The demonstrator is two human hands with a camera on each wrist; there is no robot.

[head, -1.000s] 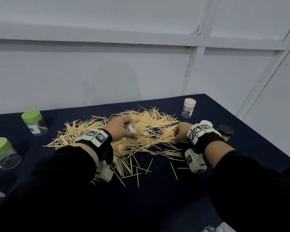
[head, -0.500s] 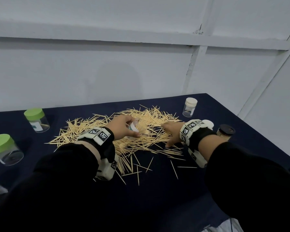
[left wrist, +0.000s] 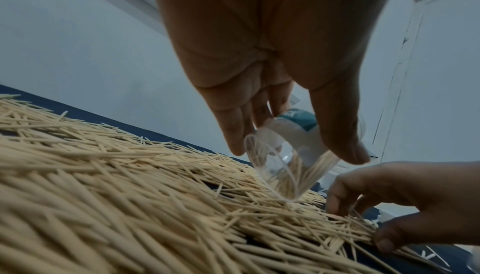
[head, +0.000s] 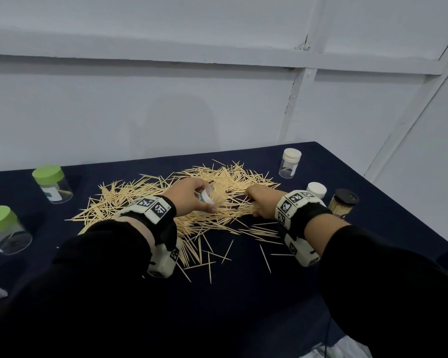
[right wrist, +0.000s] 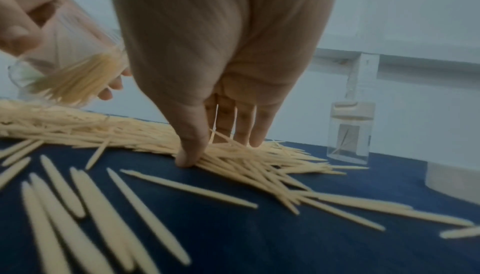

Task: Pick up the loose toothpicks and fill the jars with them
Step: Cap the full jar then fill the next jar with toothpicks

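1. Left hand has thumb + fingers wrapped round a small clear jar, no lid on it. Jar's tipped on its side w/ its base toward the wrist cam, low over the toothpick pile. Already a bunch of picks inside.
2. Jar label is white w/ a teal patch. There's some print on it but too blurry to read.
3. Right hand is down on the right end of the pile: thumb tip on the cloth against a bundle of picks, fingers on the far side of it, so it's pinching/gathering that bundle. A few picks stick up between the fingers.
4. Rest of the picks are spread over the middle of the dark blue tablecloth, w/ some strays nearer the person.
5. Other jars: two green-lid ones on the left, a white-lid clear one at back right w/ only a few picks in it, another white lid just behind the right wrist, and a black-lid jar packed w/ picks beside that.
6. Both wrists wear white cam blocks w/ black/white square marker tags. Nothing readable there either.
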